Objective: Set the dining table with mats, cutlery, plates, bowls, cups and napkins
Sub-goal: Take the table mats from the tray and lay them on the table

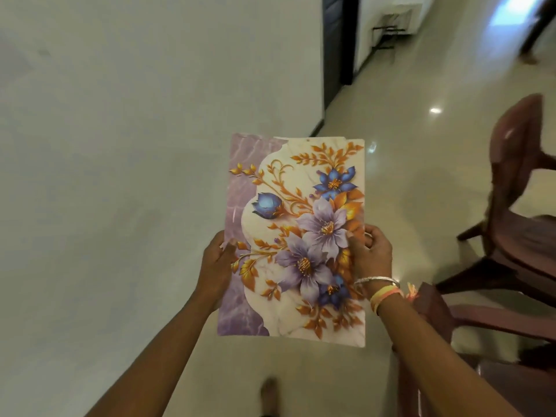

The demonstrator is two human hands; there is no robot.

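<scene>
the mat [301, 206], printed with purple and blue flowers and orange leaves, is held in the air between two grips. the left hand [218, 260] pinches its left long edge, thumb on the printed face and fingers curled beneath. the right hand [371, 254] pinches the right long edge the same way, with bangles [379, 281] at that wrist. both hands are closed on the mat and hold nothing else. the far edge shows a stepped outline, so there may be more than one sheet; i cannot tell.

the mat's long axis runs straight away from the body. one short edge lies back toward the person, behind the grip, and the other points forward, ahead of it. both hands hold a little behind the middle of the long sides, so more of the mat lies ahead of the grip than behind it. the printed face is up, toward the camera.

the broad pale surface left of the grip i take for the table [135, 145]. its edge passes just under the mat's far left corner. most of the mat hangs over the glossy floor [391, 145]. the left hand is the nearer to the table. dark red chairs [517, 224] stand right of the grip, well apart from the mat. a bare foot [268, 392] shows below it.

by my judgement the coming move is a carry leftward over the table. the mat may also need a quarter turn so its long axis runs along the table's edge.
</scene>
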